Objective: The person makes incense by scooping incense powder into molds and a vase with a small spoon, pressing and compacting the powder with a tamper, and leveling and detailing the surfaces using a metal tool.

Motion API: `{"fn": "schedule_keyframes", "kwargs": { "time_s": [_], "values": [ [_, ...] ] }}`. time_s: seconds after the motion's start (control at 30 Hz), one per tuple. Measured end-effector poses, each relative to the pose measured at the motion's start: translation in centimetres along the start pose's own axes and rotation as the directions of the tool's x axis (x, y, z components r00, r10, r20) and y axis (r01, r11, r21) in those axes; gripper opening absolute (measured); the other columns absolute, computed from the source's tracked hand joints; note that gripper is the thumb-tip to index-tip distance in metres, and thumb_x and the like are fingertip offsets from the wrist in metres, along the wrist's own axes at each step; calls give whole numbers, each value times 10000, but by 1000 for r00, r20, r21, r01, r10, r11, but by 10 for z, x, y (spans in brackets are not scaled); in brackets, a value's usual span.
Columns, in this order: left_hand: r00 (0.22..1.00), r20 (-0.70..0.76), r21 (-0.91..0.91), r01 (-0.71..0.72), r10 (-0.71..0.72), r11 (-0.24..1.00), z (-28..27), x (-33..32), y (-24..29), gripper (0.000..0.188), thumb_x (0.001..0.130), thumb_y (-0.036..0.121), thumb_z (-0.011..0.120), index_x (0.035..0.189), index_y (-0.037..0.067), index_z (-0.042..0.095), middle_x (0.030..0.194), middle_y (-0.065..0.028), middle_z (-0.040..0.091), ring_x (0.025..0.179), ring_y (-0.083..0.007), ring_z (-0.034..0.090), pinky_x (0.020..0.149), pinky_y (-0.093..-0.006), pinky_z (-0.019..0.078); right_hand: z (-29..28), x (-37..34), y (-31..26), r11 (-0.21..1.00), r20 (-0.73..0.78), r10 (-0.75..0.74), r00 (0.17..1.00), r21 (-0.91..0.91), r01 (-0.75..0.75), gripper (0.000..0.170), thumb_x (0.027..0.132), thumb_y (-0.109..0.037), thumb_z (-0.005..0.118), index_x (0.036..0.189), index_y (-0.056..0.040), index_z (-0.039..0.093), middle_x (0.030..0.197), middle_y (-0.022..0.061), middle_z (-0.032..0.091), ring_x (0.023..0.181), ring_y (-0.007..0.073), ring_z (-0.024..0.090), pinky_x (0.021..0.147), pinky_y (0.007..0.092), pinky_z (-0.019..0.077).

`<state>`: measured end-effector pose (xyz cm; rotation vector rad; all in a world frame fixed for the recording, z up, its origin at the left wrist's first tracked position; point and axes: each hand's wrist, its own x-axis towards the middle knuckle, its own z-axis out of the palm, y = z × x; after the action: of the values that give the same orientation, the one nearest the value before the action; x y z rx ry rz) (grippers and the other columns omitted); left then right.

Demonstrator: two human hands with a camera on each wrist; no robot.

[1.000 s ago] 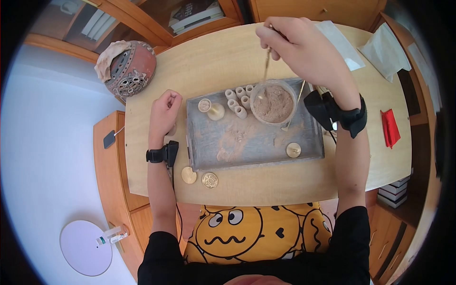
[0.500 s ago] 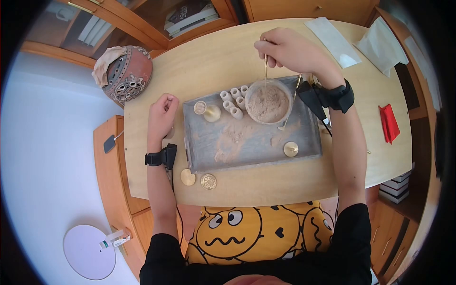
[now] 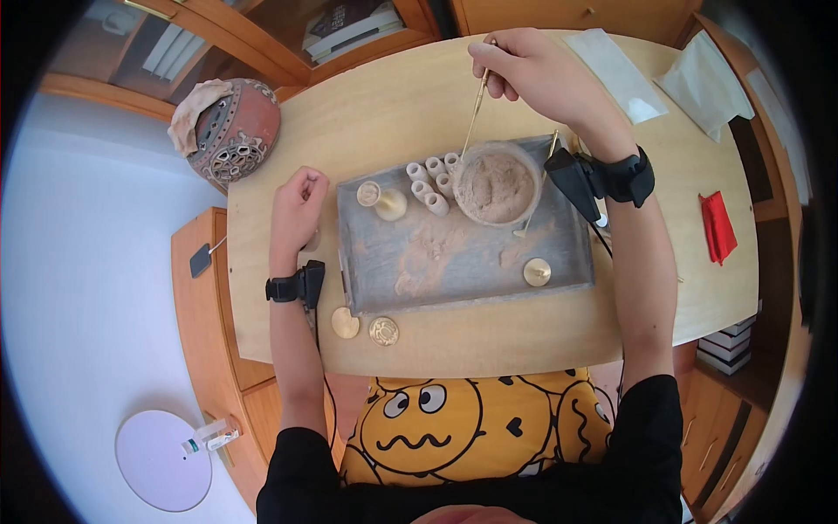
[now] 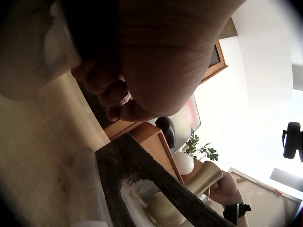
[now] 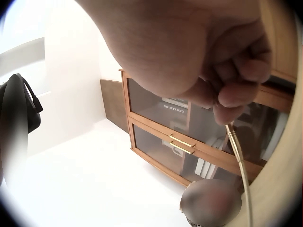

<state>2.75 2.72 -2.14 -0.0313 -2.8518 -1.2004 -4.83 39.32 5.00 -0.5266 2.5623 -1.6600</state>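
My right hand (image 3: 546, 77) pinches a thin brass tool (image 3: 477, 106) above the table's far side; the tool slants down to the left rim of a round bowl (image 3: 539, 170) of brownish powder (image 3: 499, 185). The right wrist view shows the tool's shaft (image 5: 240, 158) below the pinching fingers. My left hand (image 3: 297, 211), fingers loosely curled and holding nothing visible, lies left of the grey tray (image 3: 375, 284). Left of the bowl stand several small pale tubes (image 3: 436, 203). A brass vase-shaped piece (image 3: 392, 205) with a powder-filled mouth (image 3: 368, 193) is at the tray's left.
A second brass tool (image 3: 521, 232) leans by the bowl's right side. A brass knobbed piece (image 3: 537, 272) sits front right in the tray. Two brass discs (image 3: 345, 323) lie before it, a red pouch (image 3: 717, 229) at right, a reddish pot (image 3: 253, 131) at back left.
My right hand rose and moved slightly away from me. The tool, upright over the powder half a second ago, now slants toward the bowl's left rim. My left hand stays put.
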Motion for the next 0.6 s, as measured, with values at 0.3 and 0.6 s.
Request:
{"fn": "schedule_keyframes", "kwargs": {
  "time_s": [0.3, 0.6],
  "values": [
    [1000, -4, 12, -1, 1, 1000, -2, 1, -3, 152, 968, 137, 593, 889, 8, 596, 704, 62, 487, 642, -17, 413, 558, -204, 325, 16, -4, -4, 994, -65, -103, 993, -29, 101, 397, 956, -322, 504, 848, 27, 659, 673, 113, 656, 682, 211, 668, 658, 355, 506],
    [1000, 2, 7, -9, 9, 1000, -1, 1, -1, 150, 971, 137, 589, 892, 10, 595, 706, 63, 492, 635, -16, 409, 555, -202, 318, 21, -21, -33, 930, -71, -256, 964, -289, 226, 338, 987, -264, 533, 876, 43, 617, 670, 95, 601, 615, 167, 602, 597, 300, 473]
  ]
}}
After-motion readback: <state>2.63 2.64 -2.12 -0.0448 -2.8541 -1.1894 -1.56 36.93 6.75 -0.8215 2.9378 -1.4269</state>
